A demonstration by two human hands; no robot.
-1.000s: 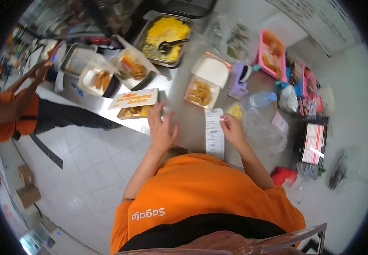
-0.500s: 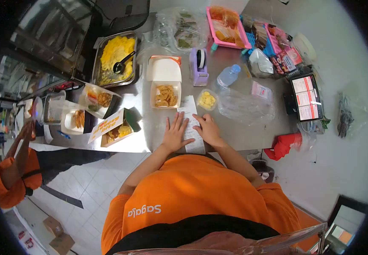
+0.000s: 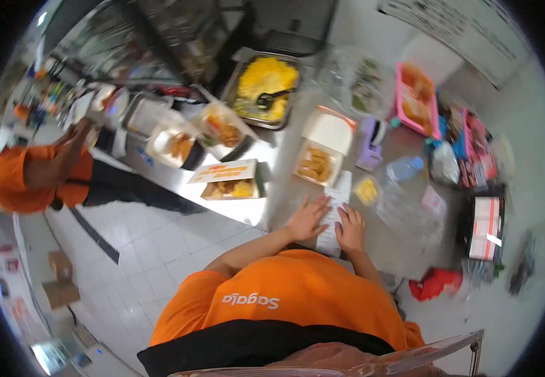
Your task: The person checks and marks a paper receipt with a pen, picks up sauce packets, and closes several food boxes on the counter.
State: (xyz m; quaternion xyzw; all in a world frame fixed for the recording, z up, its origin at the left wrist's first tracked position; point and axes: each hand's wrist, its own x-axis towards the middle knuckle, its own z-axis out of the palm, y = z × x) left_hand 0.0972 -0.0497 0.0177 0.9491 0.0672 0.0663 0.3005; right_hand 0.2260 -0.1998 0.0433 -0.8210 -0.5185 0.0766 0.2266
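A long strip of printed paper, which looks like a receipt [image 3: 331,237], lies on the metal counter [image 3: 285,210]. My left hand [image 3: 309,218] rests flat on its left edge with fingers spread. On its right edge lies my right hand [image 3: 350,230], fingers stretched out. Just beyond the paper stands an open takeaway box [image 3: 329,130] holding fried pieces [image 3: 315,165]. A small clear tub of yellow pieces [image 3: 367,190] sits to the right, beyond my right hand. Behind the tub is a purple tape dispenser [image 3: 368,149].
Left are more food boxes [image 3: 225,171] and a metal tray [image 3: 277,125] of yellow food with a black scoop. A water bottle [image 3: 404,168], pink basket [image 3: 437,119] and tablet screen [image 3: 485,227] stand right. Another person in orange [image 3: 40,179] is at far left.
The whole view has swung toward the left, so the counter and its things appear farther right and tilted. My hands stay on the paper. The other person shows more fully.
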